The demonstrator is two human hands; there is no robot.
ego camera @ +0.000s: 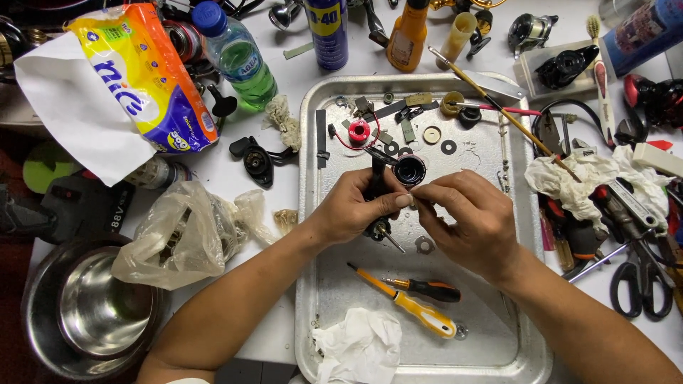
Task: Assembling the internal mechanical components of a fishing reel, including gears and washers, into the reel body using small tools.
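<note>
Over a metal tray, my left hand grips a black fishing-reel body with a round opening facing up. My right hand pinches something very small at the reel's right edge; what it is cannot be made out. Below the hands on the tray lie a yellow-handled screwdriver, a black-and-orange screwdriver, a small gear-like washer and a crumpled white tissue. At the tray's far end rest a red spool part, washers and several small black parts.
Left of the tray: a steel bowl, a clear plastic bag, a tissue pack, a green bottle. Behind: a blue spray can, an orange bottle. Right: scissors, pliers, crumpled tissue, a long brush.
</note>
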